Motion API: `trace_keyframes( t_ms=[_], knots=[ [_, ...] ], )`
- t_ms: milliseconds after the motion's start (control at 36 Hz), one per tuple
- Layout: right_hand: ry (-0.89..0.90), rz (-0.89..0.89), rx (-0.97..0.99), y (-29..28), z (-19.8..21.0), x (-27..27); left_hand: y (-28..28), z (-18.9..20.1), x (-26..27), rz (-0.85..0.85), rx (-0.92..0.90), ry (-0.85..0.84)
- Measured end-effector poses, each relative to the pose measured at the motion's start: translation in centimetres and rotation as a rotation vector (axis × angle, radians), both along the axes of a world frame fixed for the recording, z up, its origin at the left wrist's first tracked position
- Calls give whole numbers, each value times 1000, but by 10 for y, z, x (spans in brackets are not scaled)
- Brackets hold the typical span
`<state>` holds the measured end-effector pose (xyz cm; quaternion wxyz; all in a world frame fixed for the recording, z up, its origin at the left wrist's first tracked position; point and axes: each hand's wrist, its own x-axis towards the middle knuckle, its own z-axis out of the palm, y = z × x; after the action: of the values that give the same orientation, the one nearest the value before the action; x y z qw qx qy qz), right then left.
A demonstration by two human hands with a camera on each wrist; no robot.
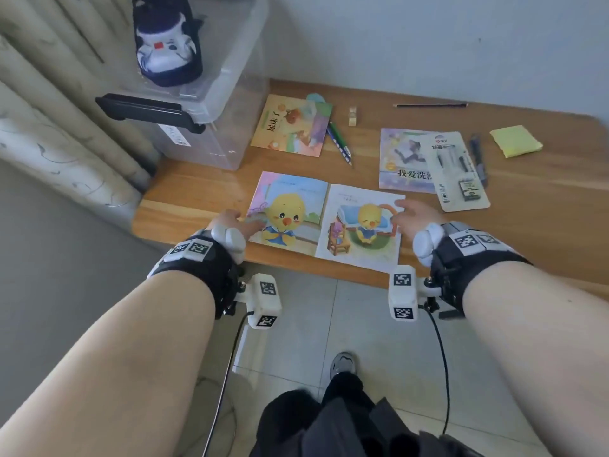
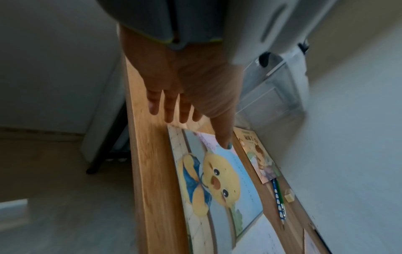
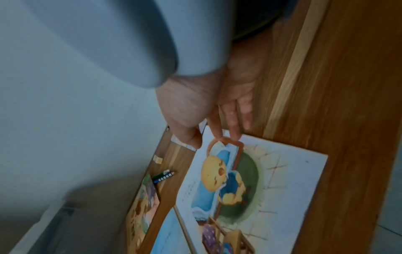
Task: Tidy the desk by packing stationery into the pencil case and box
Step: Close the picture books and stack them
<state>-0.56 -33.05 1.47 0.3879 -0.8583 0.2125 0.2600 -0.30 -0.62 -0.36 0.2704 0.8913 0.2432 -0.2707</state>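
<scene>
Curtain folds [image 1: 49,103] fill the far left. Next, the clear box [image 1: 211,103] carries the pencil case [image 1: 166,41], its top cut off by the frame. On the desk [image 1: 543,206], the left hand [image 1: 235,222] and right hand [image 1: 416,215] rest straight-fingered on the open picture book [image 1: 326,219], wristbands partly hiding both. Two pencils [image 1: 339,143] emerge from under another book [image 1: 291,125]. Farther right, a pen pack [image 1: 456,169] overlaps a third book's [image 1: 403,159] title.
</scene>
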Motion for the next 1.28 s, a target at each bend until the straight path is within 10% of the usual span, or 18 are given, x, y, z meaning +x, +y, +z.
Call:
trace_keyframes(
  t_ms=[111, 389, 778, 1278],
  knots=[
    [84, 28, 234, 1, -10, 10, -8, 2, 1, 74, -14, 13],
    [-12, 90, -16, -19, 3, -3, -16, -2, -5, 284, -237, -42],
    [-229, -541, 44, -173, 23, -80, -149, -5, 0, 264, -834, -222],
    [-105, -266, 134, -331, 2, -68, -319, -2, -6, 401, -1038, -195]
  ],
)
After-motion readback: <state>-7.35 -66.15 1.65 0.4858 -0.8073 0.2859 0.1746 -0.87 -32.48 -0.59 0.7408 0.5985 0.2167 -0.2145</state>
